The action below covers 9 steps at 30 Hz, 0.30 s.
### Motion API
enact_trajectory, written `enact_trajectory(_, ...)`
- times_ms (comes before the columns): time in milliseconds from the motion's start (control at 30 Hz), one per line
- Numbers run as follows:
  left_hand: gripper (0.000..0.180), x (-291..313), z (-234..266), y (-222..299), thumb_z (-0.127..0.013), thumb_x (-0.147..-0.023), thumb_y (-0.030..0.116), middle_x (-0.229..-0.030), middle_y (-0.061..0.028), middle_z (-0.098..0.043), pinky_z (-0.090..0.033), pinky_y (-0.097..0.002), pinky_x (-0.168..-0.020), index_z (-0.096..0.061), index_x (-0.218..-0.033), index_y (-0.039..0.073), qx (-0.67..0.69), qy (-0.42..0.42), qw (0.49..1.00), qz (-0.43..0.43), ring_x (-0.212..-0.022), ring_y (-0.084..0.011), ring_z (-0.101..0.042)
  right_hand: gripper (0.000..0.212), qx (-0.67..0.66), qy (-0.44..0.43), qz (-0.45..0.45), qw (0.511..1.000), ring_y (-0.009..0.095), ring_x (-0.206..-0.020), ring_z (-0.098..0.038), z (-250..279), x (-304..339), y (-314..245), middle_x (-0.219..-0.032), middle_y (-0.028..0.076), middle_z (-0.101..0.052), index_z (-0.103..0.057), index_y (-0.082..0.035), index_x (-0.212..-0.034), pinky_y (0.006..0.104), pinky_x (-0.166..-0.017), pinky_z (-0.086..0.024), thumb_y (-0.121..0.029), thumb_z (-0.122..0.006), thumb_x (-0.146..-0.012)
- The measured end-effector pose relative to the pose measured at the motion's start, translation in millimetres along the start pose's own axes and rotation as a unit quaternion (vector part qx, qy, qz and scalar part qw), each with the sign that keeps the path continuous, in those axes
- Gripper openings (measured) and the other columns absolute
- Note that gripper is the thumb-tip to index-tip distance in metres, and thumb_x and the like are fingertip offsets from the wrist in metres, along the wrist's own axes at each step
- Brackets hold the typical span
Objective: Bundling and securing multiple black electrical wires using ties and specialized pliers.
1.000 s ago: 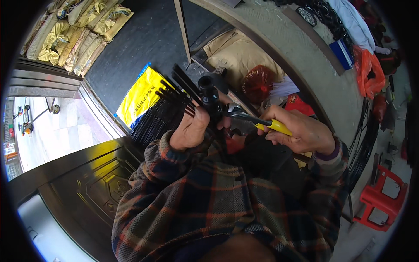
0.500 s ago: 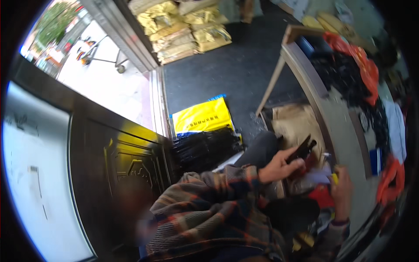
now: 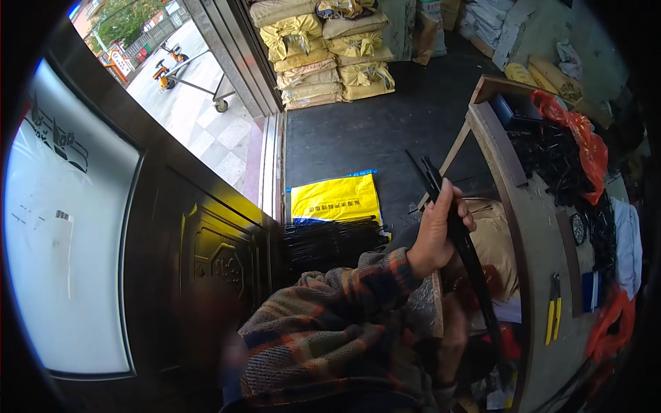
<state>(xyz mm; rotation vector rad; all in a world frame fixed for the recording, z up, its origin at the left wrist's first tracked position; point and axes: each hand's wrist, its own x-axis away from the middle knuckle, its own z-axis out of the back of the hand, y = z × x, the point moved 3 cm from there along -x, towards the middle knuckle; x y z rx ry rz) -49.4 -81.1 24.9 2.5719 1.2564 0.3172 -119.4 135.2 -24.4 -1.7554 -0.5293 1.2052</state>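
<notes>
My left hand (image 3: 439, 224) is closed around some long, thin black rods (image 3: 471, 268). Their upper ends stick out above my fingers, and the lower part slants down to the right past the table's edge. My right hand (image 3: 453, 327) is lower, left of the rods' lower part. It is smeared by motion, so its fingers cannot be made out. Pliers with yellow handles (image 3: 553, 310) lie on the table (image 3: 537, 241). Beyond my left sleeve, a pile of similar black rods (image 3: 330, 241) rests on a yellow printed sack (image 3: 337, 198) on the floor.
Small black parts (image 3: 554, 158), a red plastic bag (image 3: 575, 134) and a white cloth (image 3: 625, 241) are on the table. An open brown sack (image 3: 492, 237) stands beside it. Stacked sacks (image 3: 310, 62) are at the back. A dark door (image 3: 206, 227) stands at left.
My left hand has risen, and the rods now stand out lengthwise. The yellow-handled tool has left my right hand; pliers lie on the table. My right hand has moved left and down.
</notes>
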Motion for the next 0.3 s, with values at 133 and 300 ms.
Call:
enact_trajectory(133,0.058,1.2,50.5,-53.8,-0.049,-0.085,0.059,-0.080,-0.0086,-0.056,-0.048,-0.0359,-0.072,-0.051,-0.100,0.003,0.027,0.060,0.981,0.184,-0.076,-0.0208,-0.057,0.066,0.100,0.171,0.180,0.963,0.032,-0.131,-0.030,14.0,-1.6,-55.7,-0.137,0.024,-0.031,-0.015,0.008,-0.137,0.0474,-0.109,-0.027,-0.037,-0.038,-0.095)
enact_trajectory(300,0.056,78.0,114.0,-117.9,-0.050,-0.091,0.047,-0.100,-0.0137,-0.064,-0.046,-0.0308,-0.088,-0.054,-0.115,-0.004,-0.477,-0.224,0.752,0.396,-0.096,-0.0233,-0.062,0.024,0.062,0.273,0.086,0.956,0.013,-0.060,-0.047,42.6,22.0,-72.8,-0.074,0.003,-0.054,-0.054,-0.008,-0.082,0.0275,-0.054,-0.042,-0.029,-0.050,-0.092)
